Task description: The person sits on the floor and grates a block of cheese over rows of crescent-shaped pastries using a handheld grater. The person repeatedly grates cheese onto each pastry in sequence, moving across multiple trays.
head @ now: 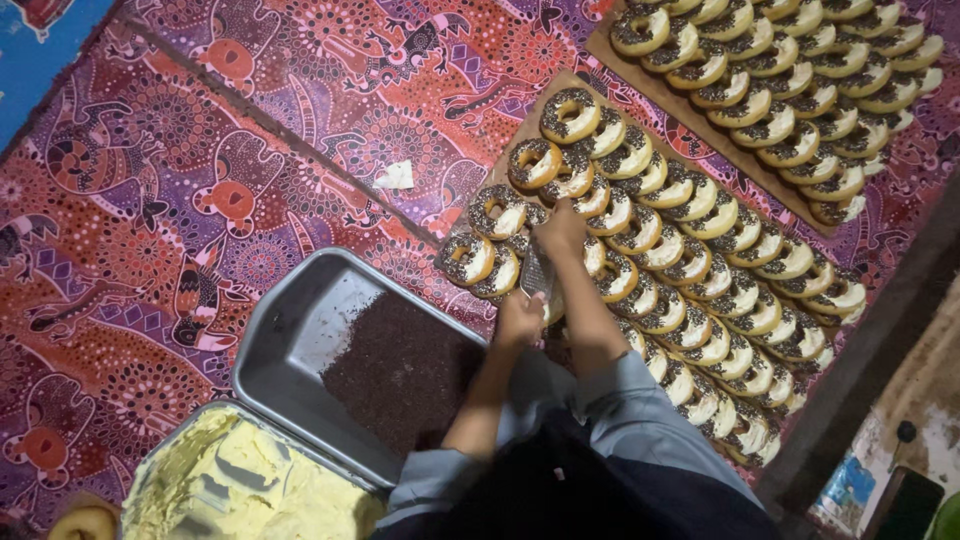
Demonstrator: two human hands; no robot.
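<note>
left hand (520, 318): yours, fingers curled shut around the lower end of a clear plastic bag (538, 275), at the near edge of the near board (520, 118).
right hand (562, 228): yours, closed on the top of the same bag, pressed among the sprinkle-topped donuts (572, 113). Whether it also pinches a donut, I cannot tell.
bag: upright between your two hands, touching the donut rows. Contents hidden.
step in hand: looks like bagging or handling a donut at the left end of the near board.
how to do it well: keep the bag mouth wide with one hand, lift each donut by its sides, don't smear the topping. Don't drag your sleeves over the rows beneath your forearms.
near board: overlapping rows of donuts, cream showing, dark sprinkles on top. Full from the far left end to the near right.
far board (620, 62): same donuts, packed rows, well apart from your hands.
metal tray (290, 330): just left of your left forearm. Holds a spread of dark chocolate sprinkles (405, 370), mostly on its right half, left part bare.
second container (145, 470): touching the tray's near edge. Full of pale yellow buttercream (240, 480), surface scraped.
cloth (200, 150): patterned red-purple, under everything. Small white scrap (396, 176) lies on it, apart from the boards.
</note>
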